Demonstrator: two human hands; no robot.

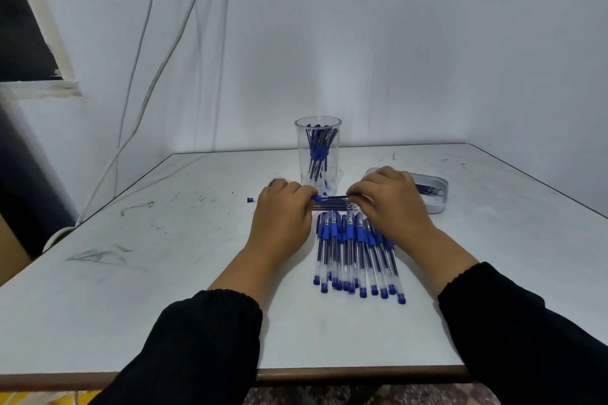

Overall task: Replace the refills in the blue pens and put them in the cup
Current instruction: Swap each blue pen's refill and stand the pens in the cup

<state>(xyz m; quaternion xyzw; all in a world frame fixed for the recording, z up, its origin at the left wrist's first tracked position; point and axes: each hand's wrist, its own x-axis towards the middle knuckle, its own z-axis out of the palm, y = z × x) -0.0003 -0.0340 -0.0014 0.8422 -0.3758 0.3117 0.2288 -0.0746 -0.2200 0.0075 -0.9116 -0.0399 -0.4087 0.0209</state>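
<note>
We see a white table (pixel 164 273) with dark scuff marks toward its left edge. On it stand a clear cup (pixel 317 154) of pens near the far edge, a shallow tray (pixel 439 204) toward the right, a row of blue pens (pixel 355 253) at centre, loose refills (pixel 332 205) just beyond them, and a small blue cap (pixel 250 199) left of centre.

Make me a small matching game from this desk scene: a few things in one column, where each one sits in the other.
Things:
1. clear cup
2. white tray
3. row of capped pens
4. small blue cap

Places:
A. alone, left of the left hand
B. nearest the table's front edge
C. behind the right hand, at the right
D. upright beyond both hands

Pairs: 1-D, 2-C, 3-B, 4-A
</note>
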